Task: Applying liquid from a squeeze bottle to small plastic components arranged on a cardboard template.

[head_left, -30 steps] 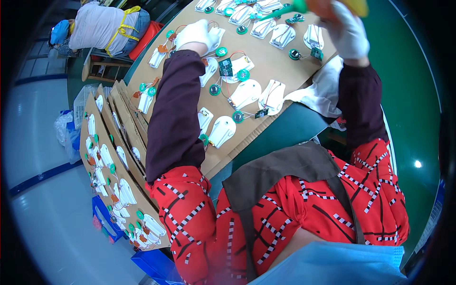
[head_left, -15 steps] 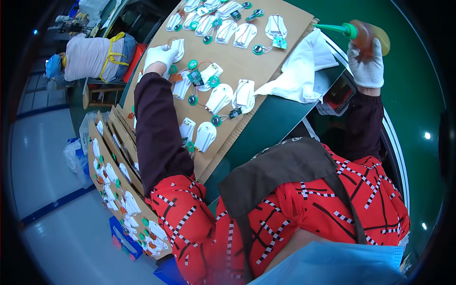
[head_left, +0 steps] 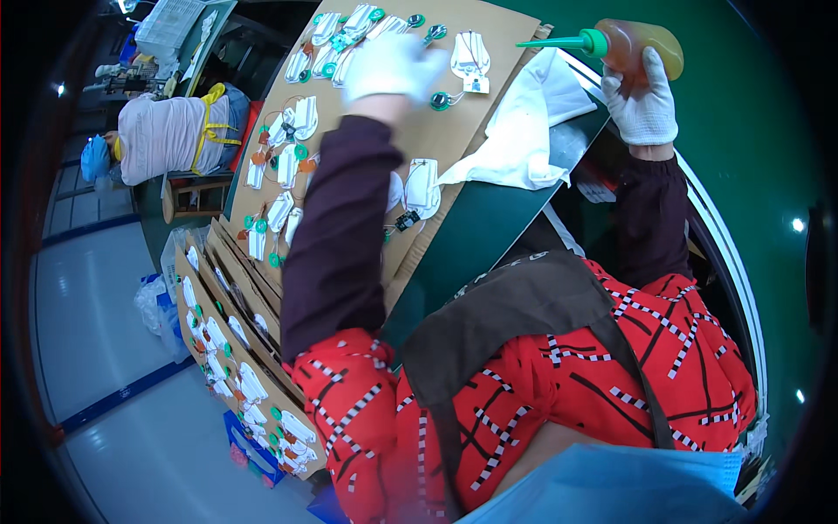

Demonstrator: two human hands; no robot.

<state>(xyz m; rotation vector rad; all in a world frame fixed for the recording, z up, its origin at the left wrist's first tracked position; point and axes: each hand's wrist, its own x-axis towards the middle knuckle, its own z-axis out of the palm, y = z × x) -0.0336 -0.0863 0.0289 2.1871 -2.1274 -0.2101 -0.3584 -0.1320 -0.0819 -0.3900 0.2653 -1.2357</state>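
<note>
My right hand (head_left: 643, 103), in a white glove, is closed around a squeeze bottle (head_left: 644, 51) of amber liquid. The bottle lies tilted nearly level, its long green nozzle (head_left: 552, 42) pointing left over the board's edge. My left hand (head_left: 394, 70), also gloved, is over the far part of the cardboard sheet (head_left: 349, 122); motion blurs its fingers, and I cannot tell if it holds anything. Around it lie white plastic parts with wires and green discs. Nearest on its right is a white part (head_left: 470, 58) wired to a small circuit board (head_left: 476, 83).
A white cloth (head_left: 525, 131) lies at the board's right edge on the green table (head_left: 458, 253). More cardboard sheets (head_left: 253, 297) with similar parts stand at the left. Further left, a person (head_left: 170, 131) with a yellow-tied apron bends over another table.
My left hand has moved right and farther over the cardboard, away from the parts at its left side. The bottle in my right hand has shifted left and turned more level.
</note>
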